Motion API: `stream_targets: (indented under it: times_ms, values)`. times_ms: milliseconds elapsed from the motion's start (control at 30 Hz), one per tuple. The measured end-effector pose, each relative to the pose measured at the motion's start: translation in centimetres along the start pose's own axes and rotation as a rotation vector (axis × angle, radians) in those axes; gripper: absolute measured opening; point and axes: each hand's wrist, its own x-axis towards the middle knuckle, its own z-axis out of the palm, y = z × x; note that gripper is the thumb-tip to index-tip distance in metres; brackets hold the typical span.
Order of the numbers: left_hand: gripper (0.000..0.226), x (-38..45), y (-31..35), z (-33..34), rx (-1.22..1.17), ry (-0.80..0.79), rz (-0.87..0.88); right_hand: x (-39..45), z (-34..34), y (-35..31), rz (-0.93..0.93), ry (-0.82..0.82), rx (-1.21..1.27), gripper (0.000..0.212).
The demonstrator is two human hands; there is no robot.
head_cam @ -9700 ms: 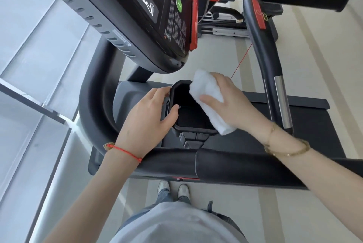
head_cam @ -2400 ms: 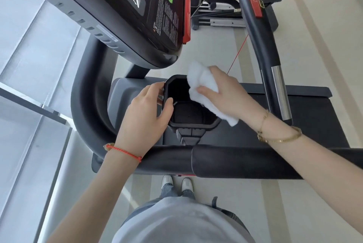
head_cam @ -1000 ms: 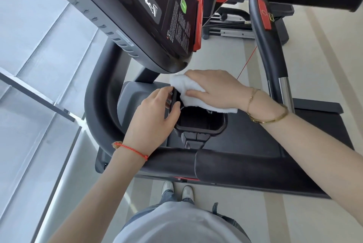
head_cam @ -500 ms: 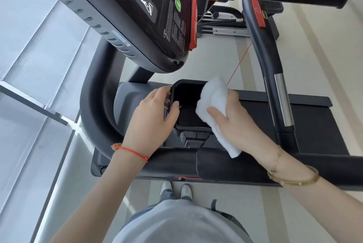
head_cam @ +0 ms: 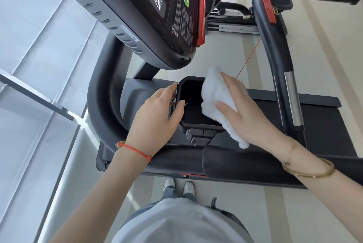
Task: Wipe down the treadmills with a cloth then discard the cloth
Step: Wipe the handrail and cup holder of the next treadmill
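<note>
Pale striped flooring (head_cam: 324,50) fills the right side and lower middle of the frame; grey glazed panels with a dark metal bar (head_cam: 35,93) fill the left.

Treadmill (head_cam: 110,93): black and grey frame, occupying the centre and top. Curved black upright at centre left; padded black crossbar (head_cam: 245,164) running across the lower centre; dark belt deck at right centre.

Console (head_cam: 157,7): black panel, tilted, upper centre, with a green button, a red ring symbol and red side trim.

Side handrail (head_cam: 275,50): black, upper right, with a red label near its top and a silver sensor strip lower down. A thin red cord runs slanting beside it.

Person's torso: grey top, bottom centre, with light shoes visible on the floor beneath the crossbar.

Cup holder tray (head_cam: 191,113): black, open-topped, squarish, at frame centre just above the crossbar.

Cloth (head_cam: 214,95): white, crumpled, lying over the tray's right rim, its lower end hanging toward the crossbar.

Right hand (head_cam: 245,113): fingers curled around the cloth, thumb on its near face, pressing it against the tray's right edge. Gold bangle and fine chain at the wrist.

Left hand (head_cam: 157,117): clamped on the tray's left wall, thumb inside the rim, fingers outside. Red string bracelet at the wrist.
</note>
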Motion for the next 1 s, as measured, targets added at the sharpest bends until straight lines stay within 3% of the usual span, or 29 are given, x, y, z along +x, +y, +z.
stream_targets:
  times_ms: [367, 567, 667, 733, 867, 1000]
  values:
    - [0.037, -2.9, 1.2, -1.0, 0.053, 0.033, -0.068, 8.9, -2.5, -1.3, -0.453, -0.396, -0.406, 0.047]
    - [0.028, -3.7, 1.5, -0.9, 0.056, 0.121, -0.143, 9.7, -1.5, -3.1, -0.744, -0.431, -0.521, 0.040]
    - [0.018, -3.9, 1.5, -0.7, 0.080, 0.157, -0.157, 9.4, -0.8, -3.3, -1.004, -0.407, -0.619, 0.037]
    - [0.023, -4.0, 1.4, -0.6, 0.104, 0.190, -0.166, 9.0, -0.2, -3.4, -1.092, -0.425, -0.639, 0.036]
    - [0.022, -4.2, 1.4, -0.5, 0.119, 0.209, -0.149, 9.2, -0.3, -3.5, -1.061, -0.424, -0.576, 0.036]
    - [0.025, -3.9, 1.7, -0.5, 0.093, 0.188, -0.134, 9.3, -1.0, -2.4, -0.799, -0.354, -0.572, 0.045]
